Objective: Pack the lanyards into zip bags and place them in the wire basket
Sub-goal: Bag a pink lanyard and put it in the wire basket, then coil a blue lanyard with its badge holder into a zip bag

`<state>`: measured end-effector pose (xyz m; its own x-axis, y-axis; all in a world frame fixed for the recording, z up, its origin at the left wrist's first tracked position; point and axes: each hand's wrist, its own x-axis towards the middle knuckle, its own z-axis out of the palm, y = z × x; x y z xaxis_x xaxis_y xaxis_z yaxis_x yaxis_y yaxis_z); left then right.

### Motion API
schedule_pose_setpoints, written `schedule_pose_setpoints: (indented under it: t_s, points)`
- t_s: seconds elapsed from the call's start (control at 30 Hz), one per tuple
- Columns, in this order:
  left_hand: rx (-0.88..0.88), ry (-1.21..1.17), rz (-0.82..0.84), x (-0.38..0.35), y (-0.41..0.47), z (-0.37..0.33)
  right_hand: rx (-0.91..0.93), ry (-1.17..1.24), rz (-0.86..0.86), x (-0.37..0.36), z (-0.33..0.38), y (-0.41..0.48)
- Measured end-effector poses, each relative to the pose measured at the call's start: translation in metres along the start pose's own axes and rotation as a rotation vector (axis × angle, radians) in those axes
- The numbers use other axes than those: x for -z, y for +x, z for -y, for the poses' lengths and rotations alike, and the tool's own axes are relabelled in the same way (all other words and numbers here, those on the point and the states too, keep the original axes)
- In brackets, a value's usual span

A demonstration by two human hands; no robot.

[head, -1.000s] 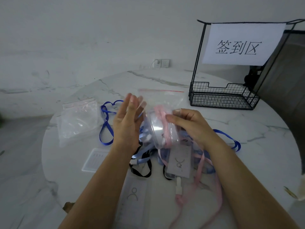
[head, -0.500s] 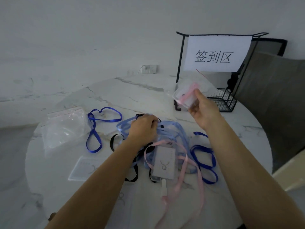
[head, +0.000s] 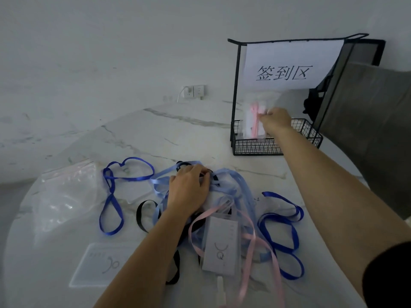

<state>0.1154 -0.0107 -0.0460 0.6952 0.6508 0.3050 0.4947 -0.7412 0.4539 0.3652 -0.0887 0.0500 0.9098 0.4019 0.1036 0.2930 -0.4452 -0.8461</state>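
Note:
My right hand [head: 275, 120] holds a clear zip bag with a pink lanyard inside [head: 254, 121], upright and partly down in the black wire basket [head: 255, 147] at the back right of the table. My left hand [head: 189, 190] rests with curled fingers on a tangled pile of light blue lanyards [head: 231, 185]; whether it grips a ribbon is unclear. A pink lanyard with a white card holder [head: 221, 247] lies in front of the pile. Dark blue lanyards lie to the left [head: 111, 196] and right [head: 287, 236].
A stack of clear zip bags [head: 64, 194] lies at the left of the round marble table [head: 155, 134]. A flat card holder [head: 100, 265] sits near the front left edge. A paper sign [head: 289, 63] hangs on the basket's tall frame. A dark chair [head: 373, 121] stands behind.
My right hand has carried the bagged pink lanyard from the table's middle out to the wire basket and lowered it in. My left hand dropped onto the lanyard pile and has stayed there.

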Motion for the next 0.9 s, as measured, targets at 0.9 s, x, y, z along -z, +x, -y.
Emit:
schedule_pose_setpoints:
  t_s: [0.9]
  points:
    - [0.274,-0.31,-0.143,0.013,0.014,-0.002,0.375,-0.53,0.163,-0.014,-0.007,-0.063]
